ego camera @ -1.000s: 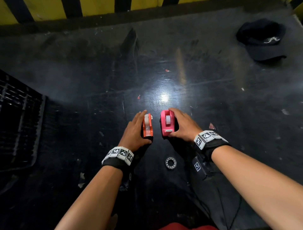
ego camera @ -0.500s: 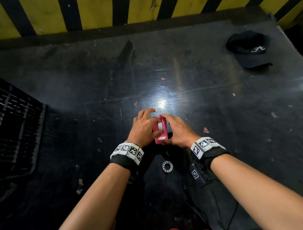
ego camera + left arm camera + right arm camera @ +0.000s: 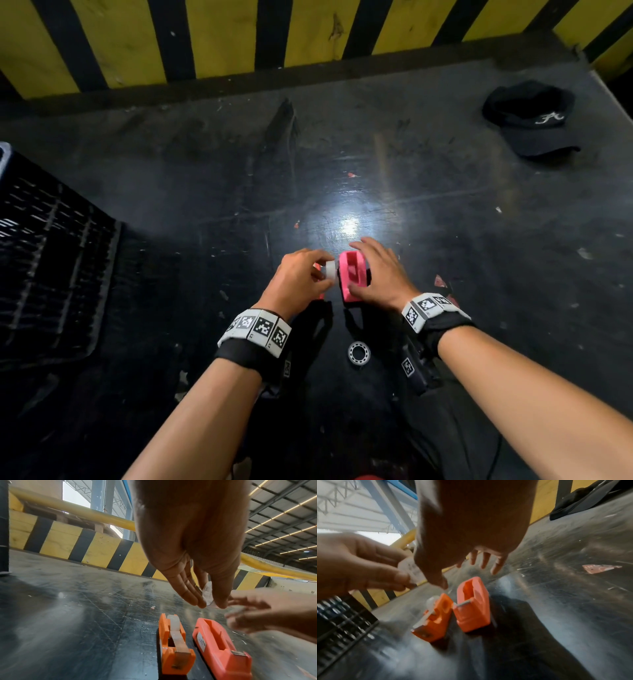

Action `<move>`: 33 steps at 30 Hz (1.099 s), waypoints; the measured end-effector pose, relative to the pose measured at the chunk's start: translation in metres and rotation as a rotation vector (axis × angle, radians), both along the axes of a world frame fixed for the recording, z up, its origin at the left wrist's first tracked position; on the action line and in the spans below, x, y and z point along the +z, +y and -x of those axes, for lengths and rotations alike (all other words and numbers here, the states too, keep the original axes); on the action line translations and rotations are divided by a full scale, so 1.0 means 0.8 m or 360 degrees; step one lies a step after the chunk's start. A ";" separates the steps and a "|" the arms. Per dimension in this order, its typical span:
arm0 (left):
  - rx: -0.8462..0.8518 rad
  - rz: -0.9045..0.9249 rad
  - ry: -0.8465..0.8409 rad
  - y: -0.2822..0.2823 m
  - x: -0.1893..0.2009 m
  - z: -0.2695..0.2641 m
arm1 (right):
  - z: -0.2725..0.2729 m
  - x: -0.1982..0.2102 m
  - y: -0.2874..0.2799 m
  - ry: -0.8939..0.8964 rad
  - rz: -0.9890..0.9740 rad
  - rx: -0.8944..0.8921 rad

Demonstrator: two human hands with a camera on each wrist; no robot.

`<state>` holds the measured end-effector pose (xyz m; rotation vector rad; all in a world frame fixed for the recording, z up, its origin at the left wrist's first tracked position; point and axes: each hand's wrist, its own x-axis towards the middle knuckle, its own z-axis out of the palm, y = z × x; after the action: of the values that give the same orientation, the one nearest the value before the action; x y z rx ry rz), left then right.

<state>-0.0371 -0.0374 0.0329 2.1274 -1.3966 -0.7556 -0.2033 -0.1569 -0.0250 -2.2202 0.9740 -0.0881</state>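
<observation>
A pink tape dispenser [image 3: 354,277] stands on the dark table, its roll slot empty [image 3: 221,646] [image 3: 472,604]. My left hand [image 3: 320,265] pinches a small whitish tape roll [image 3: 330,270] between thumb and fingers, just left of and above the pink dispenser [image 3: 207,596]. An orange dispenser [image 3: 175,642] with its own roll sits beside the pink one, mostly hidden under my left hand in the head view. My right hand [image 3: 373,263] hovers at the pink dispenser's right side with fingers spread [image 3: 481,561], holding nothing.
A metal bearing ring [image 3: 359,352] lies on the table [image 3: 445,205] near my wrists. A black cap [image 3: 534,120] rests at the far right, a black crate [image 3: 44,260] at the left. A yellow-and-black striped barrier [image 3: 222,37] lines the far edge.
My left hand left the orange dispenser, reached to the pink one and came away holding its tape roll. My right hand loosened its hold on the pink dispenser.
</observation>
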 end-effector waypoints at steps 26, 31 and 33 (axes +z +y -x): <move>-0.0181 -0.0557 -0.0394 0.097 -0.048 0.063 | 0.061 0.025 0.036 -0.0063 -0.0356 -0.0133; -0.0278 -0.0709 -0.0616 0.107 -0.065 0.079 | 0.075 0.017 0.046 -0.0093 -0.0399 -0.0175; -0.0358 -0.0668 -0.0643 0.105 -0.069 0.085 | 0.082 0.015 0.050 -0.0094 -0.0416 -0.0199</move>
<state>-0.1052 0.0466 -0.0225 2.5814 -1.8430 -0.7870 -0.2686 -0.1172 -0.0128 -1.9084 1.0295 -0.0776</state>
